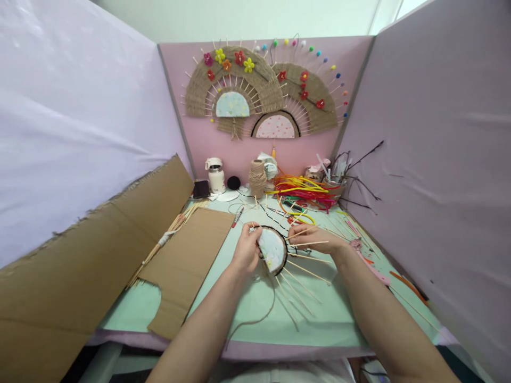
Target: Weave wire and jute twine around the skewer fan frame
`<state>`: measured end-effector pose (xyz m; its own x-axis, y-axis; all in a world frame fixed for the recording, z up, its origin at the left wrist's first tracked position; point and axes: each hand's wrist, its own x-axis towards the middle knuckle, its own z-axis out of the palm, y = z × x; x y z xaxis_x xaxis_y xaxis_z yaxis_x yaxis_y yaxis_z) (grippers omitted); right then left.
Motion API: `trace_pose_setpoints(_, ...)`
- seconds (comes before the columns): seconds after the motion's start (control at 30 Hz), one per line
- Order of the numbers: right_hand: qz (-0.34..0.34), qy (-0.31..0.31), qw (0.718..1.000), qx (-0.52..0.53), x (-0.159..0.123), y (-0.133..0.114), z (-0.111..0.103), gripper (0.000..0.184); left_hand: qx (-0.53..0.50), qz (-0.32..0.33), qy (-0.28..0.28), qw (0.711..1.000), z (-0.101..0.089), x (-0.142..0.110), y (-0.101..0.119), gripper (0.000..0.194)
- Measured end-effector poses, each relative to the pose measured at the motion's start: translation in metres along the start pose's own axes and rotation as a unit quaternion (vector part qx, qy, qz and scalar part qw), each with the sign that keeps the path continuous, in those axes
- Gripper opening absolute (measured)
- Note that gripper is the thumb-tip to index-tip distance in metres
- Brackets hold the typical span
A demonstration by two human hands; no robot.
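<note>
My left hand grips the flat side of a half-round fabric-covered piece, thumb on its pale floral face. Black cord edges its curve, and several thin wooden sticks fan out from that edge. My right hand is at the curved edge among the sticks, its fingers closed in a pinch; what lies between the fingertips is too small to make out. A twine tail hangs from the piece toward the table's front. More black cord lies behind and under my right hand.
Cut cardboard and a stick bundle lie left, beside a standing cardboard sheet. At the back are a twine spool, a white jar, colourful pipe cleaners and twigs. Two decorated fans hang behind.
</note>
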<state>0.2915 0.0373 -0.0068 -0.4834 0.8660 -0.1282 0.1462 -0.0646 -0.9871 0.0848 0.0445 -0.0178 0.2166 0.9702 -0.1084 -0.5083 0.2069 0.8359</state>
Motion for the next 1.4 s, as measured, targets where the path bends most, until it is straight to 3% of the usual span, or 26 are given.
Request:
trace_pose_setpoints(0.37, -0.002, 0.058, 0.998, -0.002, -0.005, -0.007, -0.007, 0.026, 0.013, -0.019, -0.052, 0.998, 0.008, -0.009, 0.002, 0.058)
trace_pose_setpoints(0.6, -0.016, 0.044, 0.998, 0.033, -0.006, -0.005, -0.014, 0.026, 0.003, 0.009, -0.049, 0.999, 0.009, -0.009, 0.003, 0.052)
trace_pose_setpoints(0.87, -0.018, 0.059, 0.997, 0.051, -0.005, 0.004, -0.019, 0.028, -0.015, 0.034, -0.123, 0.992, 0.010, -0.011, 0.005, 0.044)
trace_pose_setpoints(1.03, -0.027, 0.059, 0.994, 0.093, -0.006, 0.007, -0.024, 0.028, -0.006, 0.040, -0.107, 0.993, 0.010, -0.011, 0.006, 0.045)
trace_pose_setpoints(1.23, -0.095, 0.088, 0.974, 0.187, -0.007, 0.000, -0.030, 0.035, 0.020, 0.031, -0.078, 0.996, 0.009, -0.010, 0.006, 0.047)
trace_pose_setpoints(1.4, -0.117, 0.117, 0.950, 0.264, -0.007, -0.006, -0.030, 0.036, 0.055, -0.012, -0.106, 0.993, 0.005, -0.008, 0.003, 0.050)
